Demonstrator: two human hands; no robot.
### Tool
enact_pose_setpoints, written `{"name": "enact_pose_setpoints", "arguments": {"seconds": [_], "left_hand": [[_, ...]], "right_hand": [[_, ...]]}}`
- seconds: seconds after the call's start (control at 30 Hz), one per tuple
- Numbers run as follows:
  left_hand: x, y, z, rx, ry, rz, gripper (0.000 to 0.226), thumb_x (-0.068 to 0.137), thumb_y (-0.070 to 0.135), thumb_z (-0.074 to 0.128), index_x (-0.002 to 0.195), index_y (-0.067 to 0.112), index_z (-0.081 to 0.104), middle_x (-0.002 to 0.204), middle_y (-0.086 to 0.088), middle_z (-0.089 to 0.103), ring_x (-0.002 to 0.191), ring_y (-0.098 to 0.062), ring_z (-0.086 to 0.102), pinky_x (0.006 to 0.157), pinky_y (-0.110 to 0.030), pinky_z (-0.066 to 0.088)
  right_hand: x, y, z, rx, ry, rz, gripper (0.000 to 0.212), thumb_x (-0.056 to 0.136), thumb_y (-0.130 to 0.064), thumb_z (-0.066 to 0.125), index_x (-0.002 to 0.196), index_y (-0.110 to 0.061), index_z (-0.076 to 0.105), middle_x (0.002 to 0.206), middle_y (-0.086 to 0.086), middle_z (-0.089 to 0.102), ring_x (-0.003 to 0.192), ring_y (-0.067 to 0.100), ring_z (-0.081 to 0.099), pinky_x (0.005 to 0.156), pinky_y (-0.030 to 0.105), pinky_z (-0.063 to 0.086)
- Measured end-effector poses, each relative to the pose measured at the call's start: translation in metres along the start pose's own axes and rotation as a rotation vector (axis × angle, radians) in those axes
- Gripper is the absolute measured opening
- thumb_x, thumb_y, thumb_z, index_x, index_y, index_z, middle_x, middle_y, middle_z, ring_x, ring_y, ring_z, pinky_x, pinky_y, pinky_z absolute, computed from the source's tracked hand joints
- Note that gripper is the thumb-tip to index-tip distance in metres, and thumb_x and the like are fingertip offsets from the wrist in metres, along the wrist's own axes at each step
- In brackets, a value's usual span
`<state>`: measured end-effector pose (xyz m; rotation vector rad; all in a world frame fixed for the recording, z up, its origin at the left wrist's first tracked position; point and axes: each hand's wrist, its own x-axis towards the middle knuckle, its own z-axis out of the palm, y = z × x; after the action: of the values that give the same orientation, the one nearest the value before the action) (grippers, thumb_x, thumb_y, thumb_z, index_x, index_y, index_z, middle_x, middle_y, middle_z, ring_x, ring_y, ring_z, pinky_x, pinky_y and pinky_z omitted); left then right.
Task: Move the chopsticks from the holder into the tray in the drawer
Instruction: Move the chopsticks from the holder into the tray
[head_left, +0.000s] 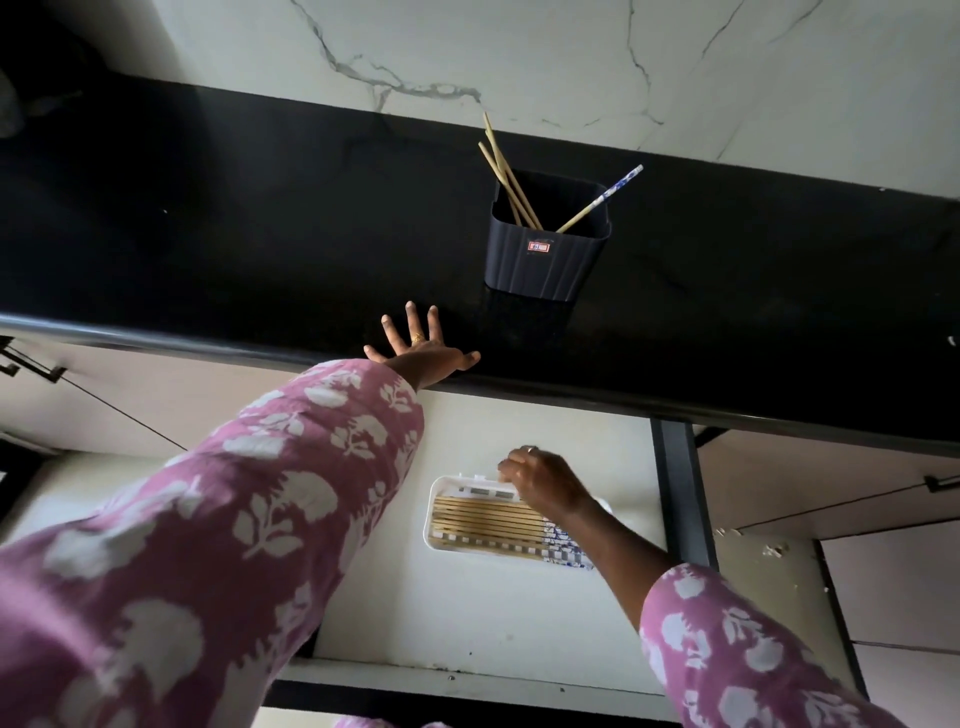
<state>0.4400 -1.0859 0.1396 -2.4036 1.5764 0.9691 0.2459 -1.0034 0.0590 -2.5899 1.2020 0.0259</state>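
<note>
A dark ribbed holder (545, 257) stands on the black countertop (208, 234). Three plain wooden chopsticks (501, 166) lean to its left, and one with a blue-patterned end (605, 200) leans right. Below, the open drawer (467, 613) holds a white tray (441, 519) with several chopsticks lying side by side. My left hand (423, 351) rests flat with spread fingers on the counter's front edge, just short of the holder. My right hand (540, 480) hovers over the tray's far right part, fingers bent downward; what they touch is hidden.
A marble-patterned wall (519, 52) rises behind the counter. Closed cabinet fronts with dark handles (31, 364) flank the drawer on the left and right. A dark vertical rail (680, 493) borders the drawer's right side.
</note>
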Motion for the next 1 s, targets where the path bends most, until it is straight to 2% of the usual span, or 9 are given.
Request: {"name": "enact_pose_setpoints", "arguments": {"seconds": [0.1, 0.17, 0.2, 0.3, 0.37, 0.47, 0.6, 0.77, 1.0], "left_hand": [[0.001, -0.001, 0.001, -0.010, 0.006, -0.002, 0.094, 0.081, 0.074, 0.040, 0.150, 0.036, -0.011, 0.157, 0.008, -0.024, 0.143, -0.034, -0.024, 0.110, -0.065, -0.006], [0.001, -0.001, 0.001, -0.014, 0.009, -0.001, 0.094, 0.081, 0.074, 0.041, 0.149, 0.036, -0.011, 0.157, 0.008, -0.024, 0.143, -0.033, -0.024, 0.110, -0.064, -0.006], [0.001, -0.001, 0.002, -0.016, 0.009, -0.002, 0.094, 0.081, 0.074, 0.041, 0.149, 0.036, -0.011, 0.157, 0.008, -0.024, 0.143, -0.033, -0.024, 0.110, -0.064, -0.006], [0.002, 0.000, 0.002, -0.016, 0.015, -0.010, 0.095, 0.080, 0.074, 0.042, 0.149, 0.036, -0.012, 0.156, 0.009, -0.026, 0.143, -0.032, -0.025, 0.110, -0.064, -0.006], [0.004, 0.000, 0.001, -0.015, 0.010, -0.007, 0.095, 0.080, 0.074, 0.041, 0.149, 0.036, -0.012, 0.156, 0.009, -0.026, 0.143, -0.033, -0.025, 0.110, -0.064, -0.006], [0.006, -0.002, 0.001, -0.001, -0.006, 0.002, 0.094, 0.080, 0.076, 0.039, 0.149, 0.036, -0.011, 0.158, 0.007, -0.022, 0.144, -0.035, -0.022, 0.110, -0.065, -0.005], [0.009, -0.003, -0.002, 0.024, -0.034, 0.008, 0.093, 0.080, 0.078, 0.035, 0.150, 0.034, -0.008, 0.159, 0.005, -0.016, 0.144, -0.037, -0.018, 0.111, -0.066, -0.002], [0.009, -0.004, -0.006, 0.038, -0.066, 0.028, 0.093, 0.081, 0.077, 0.035, 0.151, 0.032, -0.007, 0.160, 0.003, -0.015, 0.144, -0.038, -0.018, 0.111, -0.065, -0.001], [0.013, -0.005, -0.004, 0.012, -0.062, 0.029, 0.095, 0.080, 0.077, 0.038, 0.150, 0.035, -0.011, 0.158, 0.005, -0.022, 0.144, -0.035, -0.021, 0.110, -0.065, -0.003]], "right_hand": [[0.013, 0.011, -0.035, -0.035, 0.251, -0.044, 0.007, 0.066, -0.011, 0.065, 0.061, -0.015, 0.068, 0.059, 0.000, 0.066, 0.055, 0.020, 0.065, 0.042, 0.019, 0.049], [0.027, 0.022, -0.056, -0.046, 0.418, -0.032, 0.018, 0.075, -0.016, 0.055, 0.063, -0.015, 0.068, 0.063, 0.000, 0.068, 0.058, 0.020, 0.066, 0.048, 0.022, 0.050], [0.033, 0.024, -0.070, -0.055, 0.490, -0.028, 0.017, 0.077, -0.016, 0.056, 0.064, -0.015, 0.068, 0.064, 0.000, 0.068, 0.059, 0.020, 0.066, 0.054, 0.025, 0.050], [0.059, 0.035, -0.102, -0.150, 0.693, -0.039, 0.012, 0.072, -0.013, 0.075, 0.065, -0.017, 0.065, 0.064, -0.002, 0.066, 0.060, 0.017, 0.065, 0.068, 0.022, 0.043], [0.077, 0.039, -0.125, -0.147, 0.787, -0.013, 0.012, 0.071, -0.015, 0.076, 0.064, -0.014, 0.066, 0.062, -0.001, 0.067, 0.058, 0.018, 0.065, 0.062, 0.021, 0.046], [0.103, 0.042, -0.157, -0.070, 0.883, 0.041, 0.017, 0.079, -0.020, 0.063, 0.067, -0.010, 0.070, 0.066, 0.004, 0.070, 0.060, 0.021, 0.068, 0.052, 0.023, 0.053], [0.134, 0.039, -0.188, -0.021, 0.895, 0.079, 0.026, 0.083, -0.022, 0.053, 0.068, -0.006, 0.068, 0.067, 0.009, 0.068, 0.061, 0.028, 0.066, 0.052, 0.028, 0.052], [0.168, 0.044, -0.211, 0.085, 0.677, 0.222, 0.019, 0.089, -0.011, 0.058, 0.086, 0.003, 0.069, 0.090, 0.022, 0.068, 0.086, 0.038, 0.063, 0.069, 0.037, 0.049], [0.208, 0.056, -0.224, 0.120, 0.460, 0.482, 0.024, 0.089, -0.014, 0.061, 0.105, 0.002, 0.067, 0.113, 0.025, 0.061, 0.105, 0.038, 0.060, 0.089, 0.038, 0.050]]}}
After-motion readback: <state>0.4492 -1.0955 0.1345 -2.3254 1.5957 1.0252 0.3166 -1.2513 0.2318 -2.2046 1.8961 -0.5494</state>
